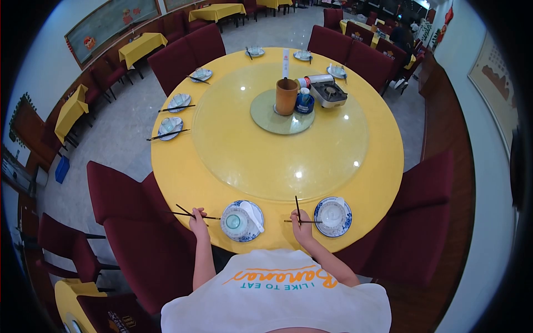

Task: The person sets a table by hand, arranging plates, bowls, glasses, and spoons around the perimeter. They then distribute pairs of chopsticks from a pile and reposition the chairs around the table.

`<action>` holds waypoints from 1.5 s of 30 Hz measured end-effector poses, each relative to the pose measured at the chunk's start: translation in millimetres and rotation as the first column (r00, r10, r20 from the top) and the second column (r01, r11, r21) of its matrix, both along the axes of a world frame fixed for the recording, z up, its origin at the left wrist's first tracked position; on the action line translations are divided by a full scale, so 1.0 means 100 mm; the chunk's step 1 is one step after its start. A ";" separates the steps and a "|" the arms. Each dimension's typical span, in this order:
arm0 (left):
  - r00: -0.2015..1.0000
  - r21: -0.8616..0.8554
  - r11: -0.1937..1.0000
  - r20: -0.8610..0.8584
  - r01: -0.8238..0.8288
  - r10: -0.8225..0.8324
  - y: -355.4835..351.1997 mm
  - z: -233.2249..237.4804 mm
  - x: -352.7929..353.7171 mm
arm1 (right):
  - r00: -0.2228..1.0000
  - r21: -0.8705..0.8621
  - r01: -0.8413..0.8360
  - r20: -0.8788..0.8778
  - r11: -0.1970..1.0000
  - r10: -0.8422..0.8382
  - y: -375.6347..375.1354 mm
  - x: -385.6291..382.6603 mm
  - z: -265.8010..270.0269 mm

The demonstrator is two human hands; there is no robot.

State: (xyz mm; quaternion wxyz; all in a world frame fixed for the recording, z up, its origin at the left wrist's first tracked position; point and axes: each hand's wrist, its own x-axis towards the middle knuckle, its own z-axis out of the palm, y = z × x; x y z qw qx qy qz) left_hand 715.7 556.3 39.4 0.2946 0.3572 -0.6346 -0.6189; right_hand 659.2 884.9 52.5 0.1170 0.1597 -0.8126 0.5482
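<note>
At the table's near edge, my left hand [198,223] is closed around dark chopsticks [185,211], which cross at its fingers. One tip points toward a blue-patterned plate [241,237] bearing a bowl, a clear glass [235,223] and a white spoon [253,215]. My right hand [302,228] also grips dark chopsticks [298,205]: one points away from me and the other lies sideways. Just right of that hand is a second blue-patterned plate [345,226], with a bowl [332,215] on it.
The round yellow table [383,161] carries a glass turntable [233,161]. On it stand a brown cylindrical holder [286,99], a blue container [304,103] and a portable stove [329,93]. Several place settings line the far edge. Maroon chairs [133,250] surround the table.
</note>
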 end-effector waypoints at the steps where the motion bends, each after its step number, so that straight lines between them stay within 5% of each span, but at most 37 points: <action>1: 1.000 -0.001 1.000 0.006 0.003 -0.003 0.00 -0.01 0.00 | 1.000 0.044 0.009 -0.028 0.999 -0.007 0.00 -0.01 0.00; 14: 0.999 0.064 0.998 -0.026 -0.017 0.018 -0.04 -0.08 -0.02 | 0.993 -0.127 0.037 0.114 0.991 -0.022 -0.07 0.08 0.34; 17: 1.000 0.090 0.996 0.005 0.009 -0.009 -0.05 -0.14 0.00 | 0.987 0.011 -0.094 0.134 0.996 0.092 -0.03 0.01 0.18; 20: 0.998 0.107 0.994 0.062 0.025 -0.032 -0.07 -0.27 0.03 | 0.935 0.079 -0.093 0.351 0.993 0.059 0.06 -0.04 0.31; 25: 0.996 0.125 0.992 0.085 -0.001 -0.010 -0.05 -0.22 0.08 | 0.980 0.185 0.151 0.104 0.971 -0.172 0.42 -0.22 0.54; 29: 0.998 0.166 0.986 0.070 -0.019 0.007 -0.07 -0.27 0.07 | 0.935 0.548 0.315 -0.038 0.775 -0.352 0.75 -0.18 0.70; 35: 0.998 0.172 0.985 0.061 -0.020 0.010 -0.08 -0.28 0.06 | 0.894 0.740 0.244 0.079 0.627 -0.441 0.95 0.00 0.58; 45: 0.999 0.293 0.955 0.014 -0.042 0.040 -0.13 -0.41 0.07 | 0.889 0.753 0.187 0.144 0.631 -0.436 1.17 0.01 0.27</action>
